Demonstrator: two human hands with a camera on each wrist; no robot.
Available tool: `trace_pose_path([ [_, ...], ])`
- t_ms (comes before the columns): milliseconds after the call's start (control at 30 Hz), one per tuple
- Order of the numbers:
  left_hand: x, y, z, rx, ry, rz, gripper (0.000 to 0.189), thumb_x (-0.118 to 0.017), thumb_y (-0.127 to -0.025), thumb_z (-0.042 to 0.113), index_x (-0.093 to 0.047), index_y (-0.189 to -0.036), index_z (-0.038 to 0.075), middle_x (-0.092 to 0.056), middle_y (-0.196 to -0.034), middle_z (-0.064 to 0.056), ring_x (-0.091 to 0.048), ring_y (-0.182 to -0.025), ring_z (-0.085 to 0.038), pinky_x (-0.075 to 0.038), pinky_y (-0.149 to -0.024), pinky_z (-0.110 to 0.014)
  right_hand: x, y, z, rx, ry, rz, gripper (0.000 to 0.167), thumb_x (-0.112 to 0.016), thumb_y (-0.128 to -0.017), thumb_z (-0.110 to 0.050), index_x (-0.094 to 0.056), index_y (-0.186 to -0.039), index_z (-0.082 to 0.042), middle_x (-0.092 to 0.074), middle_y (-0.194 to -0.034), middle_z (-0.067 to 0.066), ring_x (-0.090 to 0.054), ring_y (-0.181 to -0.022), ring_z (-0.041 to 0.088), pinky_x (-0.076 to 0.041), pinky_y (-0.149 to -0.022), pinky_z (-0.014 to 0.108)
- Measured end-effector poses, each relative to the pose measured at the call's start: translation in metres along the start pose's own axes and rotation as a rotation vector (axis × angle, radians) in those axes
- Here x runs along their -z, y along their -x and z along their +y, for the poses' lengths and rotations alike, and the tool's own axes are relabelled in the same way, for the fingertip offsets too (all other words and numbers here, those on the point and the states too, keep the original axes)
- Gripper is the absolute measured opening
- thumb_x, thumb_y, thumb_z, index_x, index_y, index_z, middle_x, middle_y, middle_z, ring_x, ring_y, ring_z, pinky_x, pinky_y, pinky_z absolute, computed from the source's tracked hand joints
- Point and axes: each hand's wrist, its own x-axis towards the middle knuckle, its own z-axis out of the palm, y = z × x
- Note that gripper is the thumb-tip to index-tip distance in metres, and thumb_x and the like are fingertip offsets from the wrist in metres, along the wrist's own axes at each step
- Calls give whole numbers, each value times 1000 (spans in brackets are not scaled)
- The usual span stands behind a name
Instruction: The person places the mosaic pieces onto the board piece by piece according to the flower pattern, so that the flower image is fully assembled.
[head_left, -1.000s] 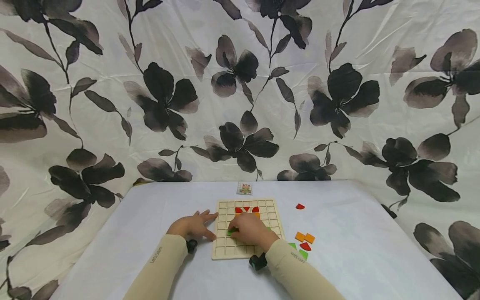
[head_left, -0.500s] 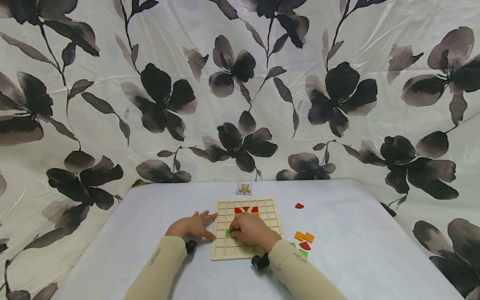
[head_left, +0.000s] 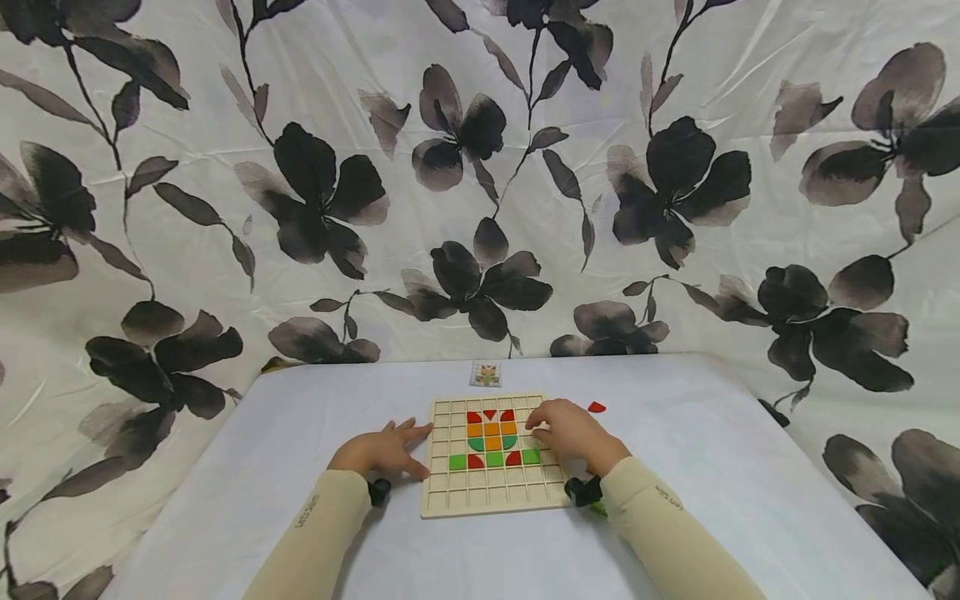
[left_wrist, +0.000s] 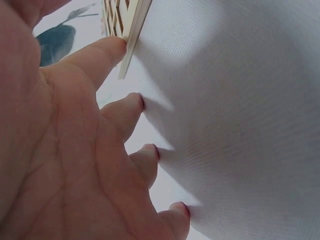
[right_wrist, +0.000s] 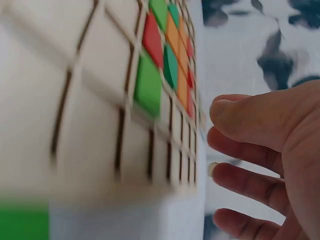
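A wooden grid board point(head_left: 450, 493) lies on the white tablecloth point(head_left: 315, 417). In its upper middle, red, orange and green tiles point(head_left: 491, 430) form a pattern, with a green square point(head_left: 457, 462) at the row's left end. My left hand point(head_left: 382, 450) lies flat on the cloth, fingers straight, its index fingertip point(left_wrist: 116, 46) touching the board's left edge point(left_wrist: 131, 30). My right hand point(head_left: 566, 431) hovers over the board's right side, fingers relaxed and holding nothing. In the right wrist view its fingers point(right_wrist: 250, 180) hang beside the board point(right_wrist: 90, 100).
A small picture card point(head_left: 486, 374) lies behind the board. A loose red tile point(head_left: 597, 407) sits right of the board. A sliver of green tile point(head_left: 598, 507) shows under my right wrist. A flower-print sheet point(head_left: 480, 167) hangs behind the table.
My right hand left the green square in the board's left-middle cells and moved to the board's right side, uncovering the tile pattern. The left hand has stayed put.
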Motion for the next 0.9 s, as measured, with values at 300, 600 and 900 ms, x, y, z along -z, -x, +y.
trace_pose_path([
  [300, 0, -1, -5, -8, -15, 6, 89, -78, -75, 45, -34, -151, 31, -20, -162, -10, -8, -148, -45, -15, -108, -75, 25, 31, 37, -173, -5, -73, 15, -72, -87, -18, -74, -102, -20, -70, -102, -6, -60, -93, 15, -52, -91, 38],
  [600, 0, 3, -2, -11, -12, 6, 89, -79, -75, 45, -35, -151, 30, -21, -162, -12, -9, -148, -47, -15, -108, -75, 25, 63, 41, -113, -73, -143, 13, -76, -82, -17, -75, -94, -22, -68, -96, -9, -55, -89, 14, -51, -82, 36],
  [900, -1, 1, -1, -19, 0, 0, 89, -78, -76, 45, -34, -151, 29, -19, -162, -12, -7, -148, -46, -14, -109, -75, 10, 80, 37, 133, 78, -123, 19, -81, -76, -26, -76, -94, -23, -60, -77, -17, -44, -73, 4, -35, -70, 25],
])
